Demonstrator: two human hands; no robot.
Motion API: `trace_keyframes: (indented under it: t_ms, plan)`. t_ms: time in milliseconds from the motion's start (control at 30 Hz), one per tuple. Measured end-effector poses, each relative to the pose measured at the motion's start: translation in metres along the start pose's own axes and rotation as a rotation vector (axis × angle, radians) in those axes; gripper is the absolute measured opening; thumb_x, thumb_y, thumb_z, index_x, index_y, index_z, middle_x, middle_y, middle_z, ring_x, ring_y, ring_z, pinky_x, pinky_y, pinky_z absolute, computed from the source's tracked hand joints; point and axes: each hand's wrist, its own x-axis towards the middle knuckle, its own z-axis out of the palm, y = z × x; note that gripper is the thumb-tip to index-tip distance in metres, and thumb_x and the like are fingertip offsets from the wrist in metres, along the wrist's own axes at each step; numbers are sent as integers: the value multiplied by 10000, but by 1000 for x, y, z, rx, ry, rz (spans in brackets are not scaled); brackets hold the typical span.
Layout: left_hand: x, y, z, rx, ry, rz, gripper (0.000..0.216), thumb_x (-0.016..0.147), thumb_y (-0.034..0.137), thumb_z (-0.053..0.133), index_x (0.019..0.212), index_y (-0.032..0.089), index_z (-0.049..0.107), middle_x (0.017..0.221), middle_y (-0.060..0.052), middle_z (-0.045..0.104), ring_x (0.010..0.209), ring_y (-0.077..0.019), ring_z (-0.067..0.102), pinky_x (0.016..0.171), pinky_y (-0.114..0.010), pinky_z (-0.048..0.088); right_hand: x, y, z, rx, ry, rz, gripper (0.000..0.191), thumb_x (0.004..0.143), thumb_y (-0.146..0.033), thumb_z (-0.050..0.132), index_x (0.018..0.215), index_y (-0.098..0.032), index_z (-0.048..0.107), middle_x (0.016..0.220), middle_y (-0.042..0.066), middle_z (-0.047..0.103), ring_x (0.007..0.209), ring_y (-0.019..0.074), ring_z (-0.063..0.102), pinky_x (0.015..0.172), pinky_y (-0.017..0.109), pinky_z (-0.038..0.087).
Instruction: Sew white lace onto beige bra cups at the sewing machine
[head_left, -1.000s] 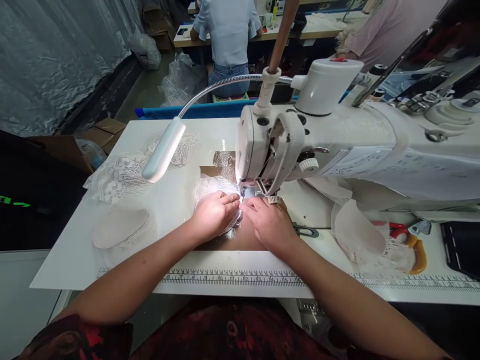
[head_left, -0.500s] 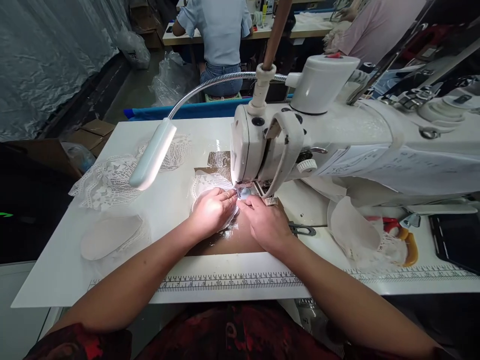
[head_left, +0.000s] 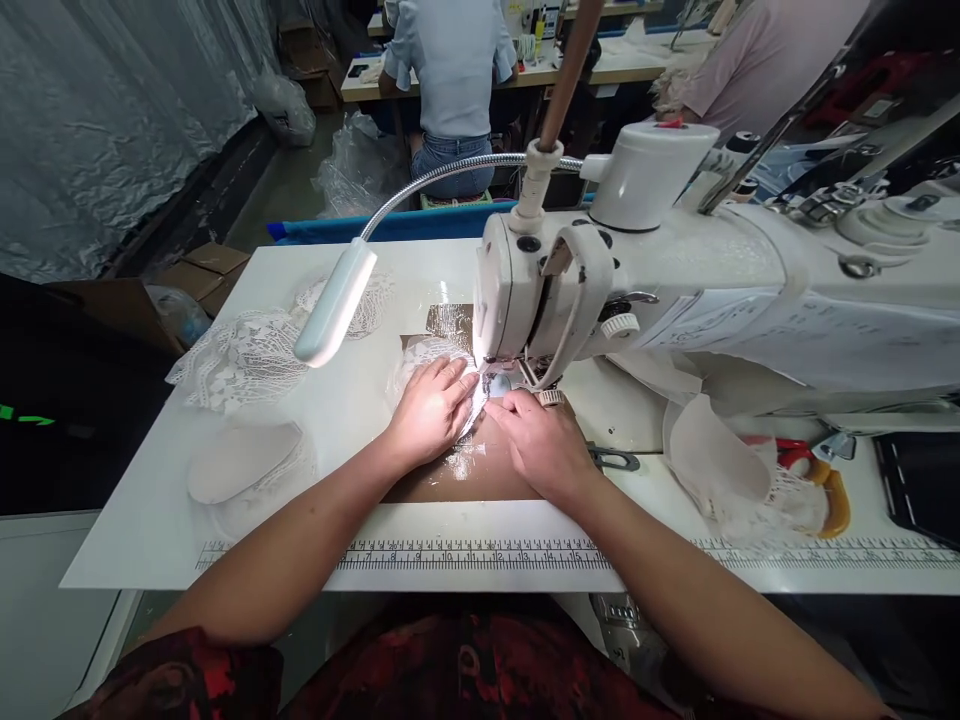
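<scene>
A white sewing machine (head_left: 675,290) stands on a white table (head_left: 150,500). Under its needle lies a white lace piece (head_left: 424,357) on a brown shiny patch. My left hand (head_left: 431,410) lies flat on the lace, fingers stretched toward the needle. My right hand (head_left: 541,440) rests just right of the needle, its fingertips pressed down on the lace edge. A lit gooseneck lamp (head_left: 334,305) hangs over the table to the left.
A pile of lace (head_left: 240,360) and a padded oval cup (head_left: 240,460) lie at the left. More cups (head_left: 712,465) and orange-handled scissors (head_left: 829,490) lie right. A ruler strip (head_left: 480,555) runs along the front edge. Two people sit at tables behind.
My left hand has slid forward with the lace, its fingers now flatter and closer to the machine head. My right hand has stayed by the needle.
</scene>
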Motion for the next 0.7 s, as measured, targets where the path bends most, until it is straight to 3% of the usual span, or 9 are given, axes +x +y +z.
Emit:
trace_keyframes:
  t_ms: [100,233,333,400,467,567,700]
  plan:
    - [0,0,-6,-17,-35,-108,348,874,180,454,1196,162,586,1321,-123,547,1276,-335,415,1031,-576,339,-1,1,1,5,8,-12,406,770,-25,426,1051,-193,665,893,52,611,741,177,475,653,301,299]
    - [-9,3,-22,-176,-130,-140,315,761,60,449,957,178,665,1272,-66,605,1264,-310,459,1062,-593,295,-4,6,3,110,59,-53,416,820,-46,399,1110,-190,660,941,53,646,775,175,523,701,288,359]
    - [-26,12,-37,-326,-292,42,310,681,30,478,813,219,685,1136,6,685,1199,-250,542,1080,-534,323,-7,10,2,240,103,-78,384,825,-63,410,1081,-177,673,982,53,666,854,176,562,742,277,408]
    - [-38,20,-45,-442,-331,186,353,676,18,475,854,233,693,1118,16,692,1176,-206,565,1093,-465,347,-9,11,2,312,119,-77,368,828,-78,422,1073,-180,677,1002,52,673,887,175,578,758,274,433]
    - [-46,27,-49,-518,-236,231,380,736,25,450,978,205,679,1155,-33,672,1158,-178,574,1060,-393,410,-9,12,1,343,119,-76,355,831,-91,431,1062,-182,684,994,54,679,895,174,590,769,278,451]
    - [-48,30,-44,-408,-29,110,324,860,107,423,1092,147,646,1188,-107,648,1133,-195,586,972,-369,496,-9,11,0,344,117,-93,348,833,-93,431,1052,-174,689,967,61,685,899,176,602,789,283,460]
    - [-36,28,-26,-150,-56,87,286,911,187,430,1068,129,663,1171,-129,658,1119,-245,596,981,-455,489,-8,10,-1,276,124,-105,349,841,-107,436,1097,-165,665,1016,67,684,924,181,596,816,287,447]
